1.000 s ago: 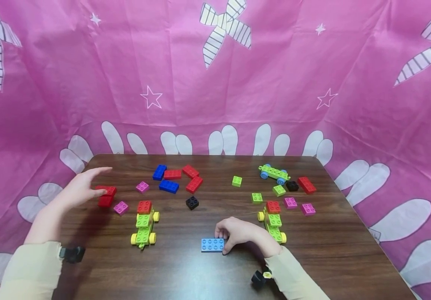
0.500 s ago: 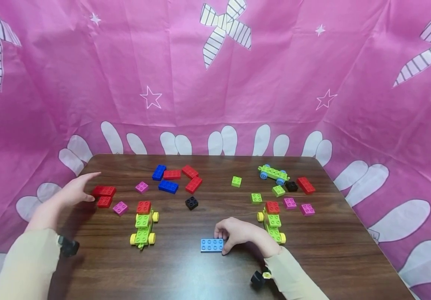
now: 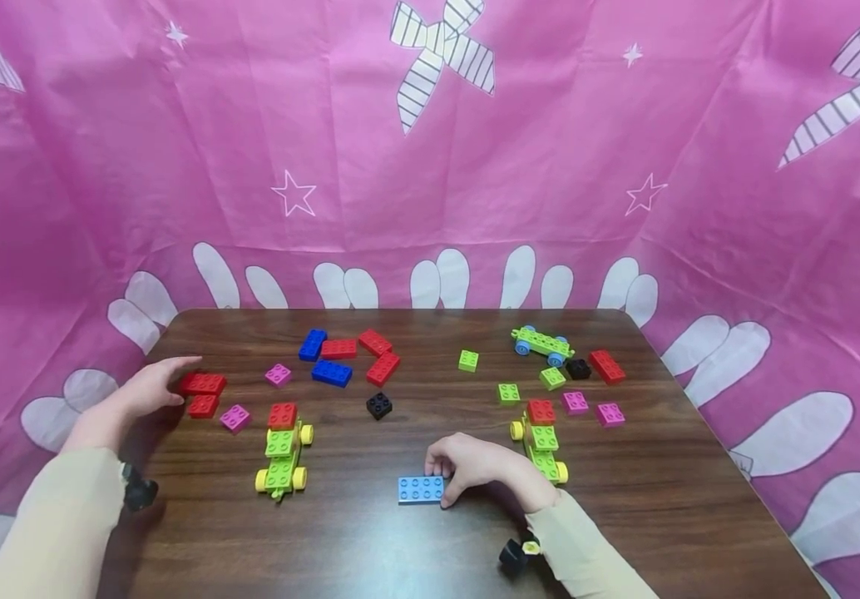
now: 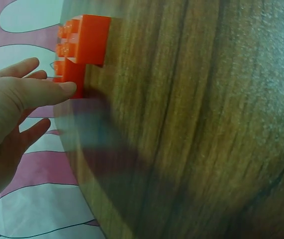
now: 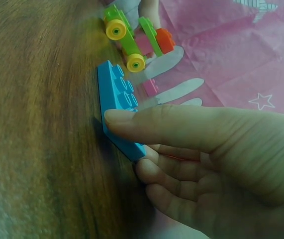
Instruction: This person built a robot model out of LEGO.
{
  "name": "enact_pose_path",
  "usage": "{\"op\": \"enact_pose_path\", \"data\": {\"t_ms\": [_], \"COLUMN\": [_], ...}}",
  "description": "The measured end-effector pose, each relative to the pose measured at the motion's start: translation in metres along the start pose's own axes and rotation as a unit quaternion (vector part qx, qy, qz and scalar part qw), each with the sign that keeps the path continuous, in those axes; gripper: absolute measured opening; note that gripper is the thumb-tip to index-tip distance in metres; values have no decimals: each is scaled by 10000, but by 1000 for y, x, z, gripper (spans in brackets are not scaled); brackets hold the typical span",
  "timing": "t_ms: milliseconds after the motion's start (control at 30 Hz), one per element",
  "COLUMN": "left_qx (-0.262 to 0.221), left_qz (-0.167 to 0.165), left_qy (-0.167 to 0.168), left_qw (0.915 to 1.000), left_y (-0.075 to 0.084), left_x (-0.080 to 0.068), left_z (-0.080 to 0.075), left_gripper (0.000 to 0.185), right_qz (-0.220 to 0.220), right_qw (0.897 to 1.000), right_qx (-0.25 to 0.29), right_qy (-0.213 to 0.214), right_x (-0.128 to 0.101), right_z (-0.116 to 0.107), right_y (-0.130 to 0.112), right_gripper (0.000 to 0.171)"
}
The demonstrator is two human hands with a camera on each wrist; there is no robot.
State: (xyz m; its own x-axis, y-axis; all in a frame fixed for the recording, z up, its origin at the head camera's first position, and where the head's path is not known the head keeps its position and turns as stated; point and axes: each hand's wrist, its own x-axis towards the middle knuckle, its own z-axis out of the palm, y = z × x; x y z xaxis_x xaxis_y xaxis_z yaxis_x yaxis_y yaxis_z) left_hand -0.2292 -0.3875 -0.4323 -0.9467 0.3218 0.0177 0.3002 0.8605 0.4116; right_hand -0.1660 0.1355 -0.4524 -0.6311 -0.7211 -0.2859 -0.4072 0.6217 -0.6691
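We note our right hand (image 3: 467, 466) pinching the blue plate (image 3: 421, 489), which lies flat on the table (image 3: 415, 549) near its front middle. Our left hand (image 3: 147, 388), fingers straight, touches the red brick (image 3: 202, 383) at the far left.

Lighting: bright, even, from overhead. Worktop (image 3: 400, 549): soft sheen near front edge; faint shadows under both forearms. Head view: sharp, wide-angle bowing at edges. Wrist views: soft focus, wood grain smeared, close fingers (image 5: 181, 124) blurred.
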Motion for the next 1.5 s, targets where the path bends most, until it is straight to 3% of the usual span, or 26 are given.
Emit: {"op": "enact_pose_path", "data": {"t_ms": [133, 567, 967, 1233, 1500], "left_qx": [111, 139, 203, 327, 531], "left_qz": [130, -26, 143, -106, -705], "left_qy": [47, -215, -102, 42, 490], "left_qw": [9998, 9997, 9996, 9994, 9949], "left_y": [-2, -4, -6, -5, -1], "left_x": [0, 5, 9, 8, 1], "left_z": [4, 13, 17, 17, 7], "left_gripper": [59, 51, 43, 39, 43], "right_qz": [3, 41, 25, 2, -9], "right_qw": [10000, 10000, 10000, 10000, 10000], "right_qx": [-19, 2, -5, -2, 30], "right_qy": [9, 8, 13, -5, -3], "right_x": [0, 1, 2, 2, 1], "right_z": [0, 1, 2, 1, 1], "right_y": [0, 0, 3, 4, 3], "right_gripper": [31, 32, 32, 32, 31]}}
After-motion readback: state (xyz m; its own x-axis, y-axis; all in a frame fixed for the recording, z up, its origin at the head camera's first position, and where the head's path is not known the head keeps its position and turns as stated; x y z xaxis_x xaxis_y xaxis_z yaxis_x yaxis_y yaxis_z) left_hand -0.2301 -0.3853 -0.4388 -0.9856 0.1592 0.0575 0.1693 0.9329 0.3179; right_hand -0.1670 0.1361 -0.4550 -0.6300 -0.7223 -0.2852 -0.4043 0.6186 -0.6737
